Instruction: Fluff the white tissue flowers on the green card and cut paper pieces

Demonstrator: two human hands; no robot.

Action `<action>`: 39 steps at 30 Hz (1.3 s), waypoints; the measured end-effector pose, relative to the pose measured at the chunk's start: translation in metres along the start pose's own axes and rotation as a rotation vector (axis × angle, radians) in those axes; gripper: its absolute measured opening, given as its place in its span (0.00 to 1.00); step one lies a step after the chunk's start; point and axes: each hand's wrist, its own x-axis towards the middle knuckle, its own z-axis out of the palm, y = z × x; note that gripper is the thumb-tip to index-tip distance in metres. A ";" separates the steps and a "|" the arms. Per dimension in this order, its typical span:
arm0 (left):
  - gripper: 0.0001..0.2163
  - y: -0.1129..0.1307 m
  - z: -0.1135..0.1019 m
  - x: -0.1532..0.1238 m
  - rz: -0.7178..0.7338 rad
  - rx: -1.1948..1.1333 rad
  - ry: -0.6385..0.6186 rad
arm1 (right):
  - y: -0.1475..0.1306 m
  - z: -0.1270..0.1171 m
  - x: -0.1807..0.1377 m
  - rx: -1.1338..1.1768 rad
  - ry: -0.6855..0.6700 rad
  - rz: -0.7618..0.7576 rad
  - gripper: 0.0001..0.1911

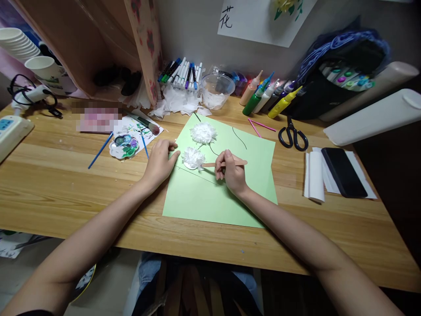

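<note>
Wooden stick (209, 165) crosswise, tip leftward at nearer white pompom (192, 158)

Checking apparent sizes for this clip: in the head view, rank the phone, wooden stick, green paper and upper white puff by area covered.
1. Green paper
2. Phone
3. Upper white puff
4. Wooden stick, partly hidden by the right hand

You get moderate light, brightest around the green sheet (200, 199), where your right hand (232, 173) casts a soft shadow. Well right of the sheet, your view sinks into darkness and wide-angle distortion stretches the white container (375, 116); left of it, coarse pixel blocks obscure a pink object (100, 120)
</note>
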 end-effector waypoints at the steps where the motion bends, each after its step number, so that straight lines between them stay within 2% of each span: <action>1: 0.05 0.001 0.000 0.000 0.007 0.009 -0.005 | 0.000 0.000 0.000 0.003 0.001 0.003 0.27; 11: 0.03 0.005 -0.001 -0.001 0.005 0.022 -0.023 | 0.000 0.000 0.000 -0.006 0.047 0.003 0.27; 20: 0.03 0.002 0.001 -0.002 0.027 0.040 -0.013 | 0.002 0.001 -0.001 -0.045 -0.028 0.017 0.27; 25: 0.03 0.003 0.001 -0.002 0.020 0.036 -0.015 | -0.010 0.005 0.010 -0.115 -0.071 0.024 0.25; 31: 0.03 0.002 0.001 -0.002 0.026 0.046 -0.010 | -0.024 0.010 0.040 -0.155 -0.157 0.166 0.26; 36: 0.03 0.002 0.002 -0.001 0.024 0.047 -0.018 | -0.014 -0.001 0.043 0.029 -0.078 0.390 0.24; 39: 0.03 0.001 0.002 -0.001 0.026 0.053 -0.017 | -0.006 -0.008 0.034 0.129 -0.039 0.349 0.23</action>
